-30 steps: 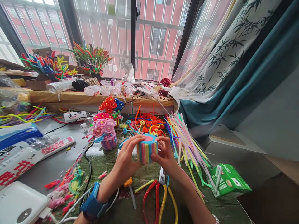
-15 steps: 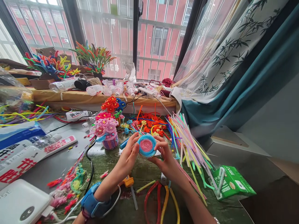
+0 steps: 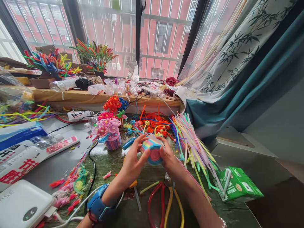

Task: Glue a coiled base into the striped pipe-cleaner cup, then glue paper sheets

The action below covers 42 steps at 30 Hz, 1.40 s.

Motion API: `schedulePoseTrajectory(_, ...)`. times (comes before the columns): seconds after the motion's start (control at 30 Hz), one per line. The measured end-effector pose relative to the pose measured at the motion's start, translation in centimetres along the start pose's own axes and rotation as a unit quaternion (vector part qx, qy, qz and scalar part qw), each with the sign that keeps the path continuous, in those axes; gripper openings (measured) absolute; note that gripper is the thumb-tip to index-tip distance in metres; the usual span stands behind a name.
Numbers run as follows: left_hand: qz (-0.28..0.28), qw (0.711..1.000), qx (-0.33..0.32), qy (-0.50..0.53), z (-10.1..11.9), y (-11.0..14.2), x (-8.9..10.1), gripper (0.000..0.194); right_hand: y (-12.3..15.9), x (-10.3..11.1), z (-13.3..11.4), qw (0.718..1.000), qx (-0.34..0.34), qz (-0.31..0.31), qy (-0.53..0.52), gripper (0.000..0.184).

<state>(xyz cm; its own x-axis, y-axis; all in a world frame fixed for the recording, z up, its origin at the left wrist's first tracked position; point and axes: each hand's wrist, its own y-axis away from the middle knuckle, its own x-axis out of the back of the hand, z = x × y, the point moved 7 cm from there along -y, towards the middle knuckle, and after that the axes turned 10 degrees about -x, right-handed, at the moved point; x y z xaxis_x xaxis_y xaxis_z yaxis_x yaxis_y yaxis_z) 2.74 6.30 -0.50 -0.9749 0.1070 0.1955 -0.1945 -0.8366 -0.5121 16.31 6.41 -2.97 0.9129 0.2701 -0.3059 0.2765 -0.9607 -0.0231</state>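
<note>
Between my two hands is a small round pipe-cleaner pot (image 3: 154, 152), its side striped in several colours, with a blue ring around a pink spiral on the end facing me. My left hand (image 3: 135, 160) grips its left side. The fingers of my right hand (image 3: 170, 160) close on the right side. Under my left forearm lies an orange tool (image 3: 133, 183), partly hidden, with a greyish stick protruding. Below my right wrist lie cutters or pliers with red and yellow handles (image 3: 163, 202). Just behind my left hand is a blue tube (image 3: 129, 143).
A striped pot (image 3: 113, 142) holding fuzzy flowers stands beyond my left hand. Loose pipe cleaners (image 3: 193, 145) fan out at the right, near a green carton (image 3: 239, 183). At the left are a white power bank (image 3: 23, 202), a black cable (image 3: 93, 164) and fuzzy scraps.
Both hands have tilted the pot, so its striped side now shows above the round end. They have moved slightly right and down in the picture.
</note>
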Motion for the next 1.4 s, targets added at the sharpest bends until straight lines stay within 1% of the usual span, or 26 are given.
schedulePoseTrajectory(0.07, -0.004, 1.000, -0.013, -0.011, 0.2, 0.0, -0.1, 0.058, 0.0, -0.3, 0.3, 0.999, -0.028, -0.019, -0.018, 0.062)
schedulePoseTrajectory(0.1, -0.005, 1.000, -0.017, -0.015, 0.3, 0.0, -0.1, 0.056, 0.0, -0.4, 0.2, 0.999, -0.031, -0.020, -0.024, 0.059)
schedulePoseTrajectory(0.23, -0.015, 0.999, -0.024, -0.029, 0.7, 0.0, -0.1, 0.056, 0.1, -0.2, -0.2, 0.999, -0.010, 0.008, -0.032, 0.057)
schedulePoseTrajectory(0.37, -0.034, 0.999, -0.018, -0.024, 0.7, 0.1, -0.3, 0.059, 0.1, -0.1, -0.3, 1.000, 0.019, 0.005, -0.016, 0.055)
schedulePoseTrajectory(0.57, -0.017, 1.000, 0.000, -0.017, 0.2, 0.2, -0.3, 0.055, 0.0, 0.0, 0.0, 1.000, 0.018, 0.001, 0.010, 0.054)
schedulePoseTrajectory(0.67, -0.014, 0.999, 0.001, -0.036, 0.0, 0.2, -0.3, 0.056, 0.0, 0.0, 0.2, 0.999, 0.028, 0.019, 0.031, 0.057)
schedulePoseTrajectory(0.73, -0.014, 0.998, -0.004, -0.060, 0.0, 0.2, -0.3, 0.057, 0.0, 0.0, 0.3, 0.997, 0.037, 0.043, 0.047, 0.056)
schedulePoseTrajectory(0.87, -0.028, 0.994, -0.012, -0.101, 0.2, 0.4, -0.6, 0.061, 0.1, 0.1, 0.6, 0.991, 0.060, 0.090, 0.078, 0.048)
schedulePoseTrajectory(0.93, -0.033, 0.993, -0.011, -0.113, 0.2, 0.6, -0.7, 0.062, 0.2, 0.2, 0.8, 0.989, 0.063, 0.103, 0.092, 0.046)
schedulePoseTrajectory(1.07, -0.031, 0.990, -0.011, -0.137, 0.2, 0.8, -0.8, 0.064, 0.1, 0.4, 1.2, 0.987, 0.057, 0.103, 0.106, 0.046)
schedulePoseTrajectory(1.2, -0.032, 0.987, -0.028, -0.154, 0.4, 0.8, -0.9, 0.062, 0.1, 0.4, 0.9, 0.986, 0.057, 0.105, 0.120, 0.049)
schedulePoseTrajectory(1.3, -0.031, 0.985, -0.027, -0.169, 0.3, 0.8, -0.9, 0.061, 0.1, 0.3, 0.5, 0.981, 0.075, 0.107, 0.145, 0.045)
schedulePoseTrajectory(1.4, -0.030, 0.983, -0.024, -0.179, 0.1, 0.8, -0.8, 0.061, 0.1, 0.2, 0.4, 0.980, 0.092, 0.099, 0.149, 0.040)
